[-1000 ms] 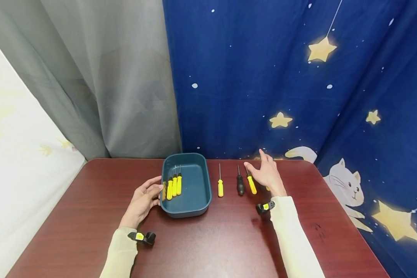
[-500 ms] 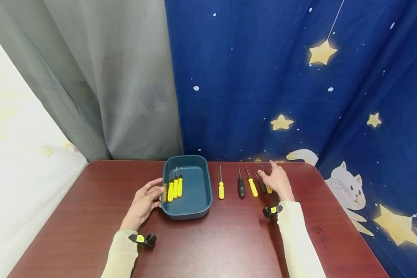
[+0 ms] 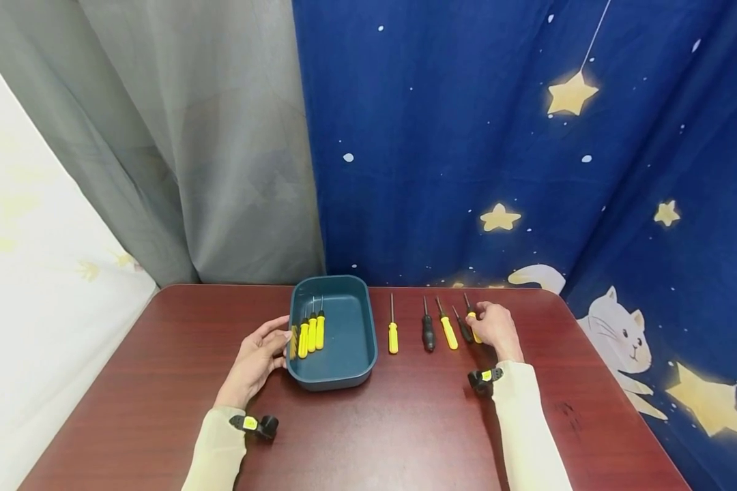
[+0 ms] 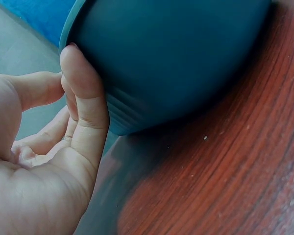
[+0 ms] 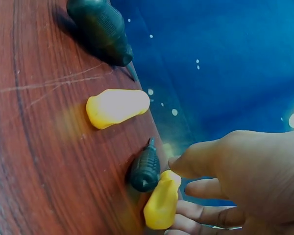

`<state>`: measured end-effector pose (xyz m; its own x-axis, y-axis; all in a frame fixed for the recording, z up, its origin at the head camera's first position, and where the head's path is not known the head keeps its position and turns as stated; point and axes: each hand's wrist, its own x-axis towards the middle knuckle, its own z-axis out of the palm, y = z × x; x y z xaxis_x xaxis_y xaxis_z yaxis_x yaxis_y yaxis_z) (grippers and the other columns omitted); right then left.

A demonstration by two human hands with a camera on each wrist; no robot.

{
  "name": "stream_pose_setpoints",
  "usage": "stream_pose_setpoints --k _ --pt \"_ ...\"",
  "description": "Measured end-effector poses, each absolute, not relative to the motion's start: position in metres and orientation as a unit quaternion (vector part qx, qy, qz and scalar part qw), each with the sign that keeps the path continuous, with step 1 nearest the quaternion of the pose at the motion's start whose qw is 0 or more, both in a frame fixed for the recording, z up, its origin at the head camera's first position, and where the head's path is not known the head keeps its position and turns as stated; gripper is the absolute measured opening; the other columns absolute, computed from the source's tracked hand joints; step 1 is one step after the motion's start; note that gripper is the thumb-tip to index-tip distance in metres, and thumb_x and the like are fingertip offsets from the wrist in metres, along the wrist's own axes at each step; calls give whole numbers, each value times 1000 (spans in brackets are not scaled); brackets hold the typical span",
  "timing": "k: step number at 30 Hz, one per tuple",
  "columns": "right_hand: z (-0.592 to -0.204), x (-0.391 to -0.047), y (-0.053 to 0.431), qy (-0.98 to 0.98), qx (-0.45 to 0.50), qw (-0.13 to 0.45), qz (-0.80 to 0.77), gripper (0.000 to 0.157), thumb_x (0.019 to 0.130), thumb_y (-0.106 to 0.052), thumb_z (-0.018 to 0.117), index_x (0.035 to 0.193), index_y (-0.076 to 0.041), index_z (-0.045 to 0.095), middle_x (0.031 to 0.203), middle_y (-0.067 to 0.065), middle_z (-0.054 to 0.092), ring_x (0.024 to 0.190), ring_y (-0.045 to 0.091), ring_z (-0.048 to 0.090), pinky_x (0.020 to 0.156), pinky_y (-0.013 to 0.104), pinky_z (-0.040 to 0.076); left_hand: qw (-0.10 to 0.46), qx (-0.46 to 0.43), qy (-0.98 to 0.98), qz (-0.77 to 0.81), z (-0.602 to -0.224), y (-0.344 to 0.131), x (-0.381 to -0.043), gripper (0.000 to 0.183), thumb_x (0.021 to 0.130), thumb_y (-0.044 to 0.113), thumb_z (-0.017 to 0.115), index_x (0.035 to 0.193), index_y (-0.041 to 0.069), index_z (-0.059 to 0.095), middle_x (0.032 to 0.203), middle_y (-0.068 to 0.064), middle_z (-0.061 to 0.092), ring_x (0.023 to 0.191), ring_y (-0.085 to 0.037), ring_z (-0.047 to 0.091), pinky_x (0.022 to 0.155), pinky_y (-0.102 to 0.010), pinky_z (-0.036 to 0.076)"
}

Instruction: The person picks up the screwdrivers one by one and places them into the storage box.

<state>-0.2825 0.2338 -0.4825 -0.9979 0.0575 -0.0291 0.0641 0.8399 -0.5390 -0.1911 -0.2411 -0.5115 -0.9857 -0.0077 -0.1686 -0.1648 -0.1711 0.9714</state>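
Observation:
A dark teal plastic box [image 3: 331, 383] stands left of centre in the head view, several yellow-handled screwdrivers [image 3: 312, 334] inside it. My left hand [image 3: 256, 361] holds its left side by the rim, fingers against the outer wall [image 4: 161, 63] in the left wrist view. At the right end of a row of screwdrivers, my right hand [image 3: 496, 327] pinches a yellow-handled screwdriver [image 5: 161, 205] lying on the table; its fingertips are partly hidden. Just left of that lies a small black screwdriver [image 3: 462, 329]. Then come another yellow screwdriver [image 3: 448, 333] and a larger black one [image 3: 428, 334].
One more yellow screwdriver [image 3: 393, 337] lies apart, between the box and the row. The reddish-brown table [image 3: 368, 443] ends at the back against a grey curtain [image 3: 246, 170] and a blue star-patterned curtain [image 3: 436, 170].
My right hand has moved right and down onto the rightmost yellow screwdriver, its spread fingers closing in. The small black screwdriver has come into sight. My left hand stays at the box.

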Motion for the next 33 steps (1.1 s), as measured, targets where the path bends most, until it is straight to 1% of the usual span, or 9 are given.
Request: stream_pose_setpoints --k 6,8,15,19,22,29,33 --pt "-487 -284 234 960 42 9 -276 48 94 -20 69 133 7 61 114 26 71 102 38 65 93 54 53 52 -69 644 760 -511 -241 -192 54 102 21 65 152 13 45 112 -7 67 75 -11 59 61 -23 55" --pt "-487 -284 235 961 42 7 -275 47 94 -19 70 131 8 61 112 25 72 99 37 65 91 53 54 52 -64 642 762 -511 -241 -192 54 102 21 65 152 13 45 111 -7 67 75 -11 58 61 -23 55" --pt "-488 -285 232 961 51 7 -270 42 94 -19 69 127 7 66 119 27 70 100 38 65 88 51 54 52 -65 640 764 -512 -241 -193 52 103 18 64 151 14 46 106 -3 67 74 -11 58 59 -24 55" --pt "-489 -285 230 960 57 9 -273 38 94 -19 70 123 6 68 114 25 71 93 34 65 83 47 55 55 -65 641 763 -512 -243 -193 53 102 19 65 151 14 46 110 -7 66 75 -11 59 60 -24 55" --pt "-489 -286 230 961 56 8 -272 36 94 -19 70 120 6 69 112 24 71 91 34 64 81 47 55 53 -64 643 761 -512 -244 -193 54 102 20 66 151 14 46 111 -8 67 75 -11 59 60 -24 55" --pt "-487 -285 232 963 58 15 -264 35 93 -18 70 120 4 69 112 23 72 93 34 65 82 48 54 57 -59 645 760 -512 -243 -194 56 102 21 65 153 12 43 111 -8 66 75 -10 59 60 -23 56" --pt "-486 -285 234 964 55 13 -260 35 92 -18 68 120 4 69 115 24 71 96 36 64 84 50 54 55 -67 641 763 -512 -242 -194 52 102 19 65 150 13 46 111 -8 66 75 -10 59 60 -23 55"
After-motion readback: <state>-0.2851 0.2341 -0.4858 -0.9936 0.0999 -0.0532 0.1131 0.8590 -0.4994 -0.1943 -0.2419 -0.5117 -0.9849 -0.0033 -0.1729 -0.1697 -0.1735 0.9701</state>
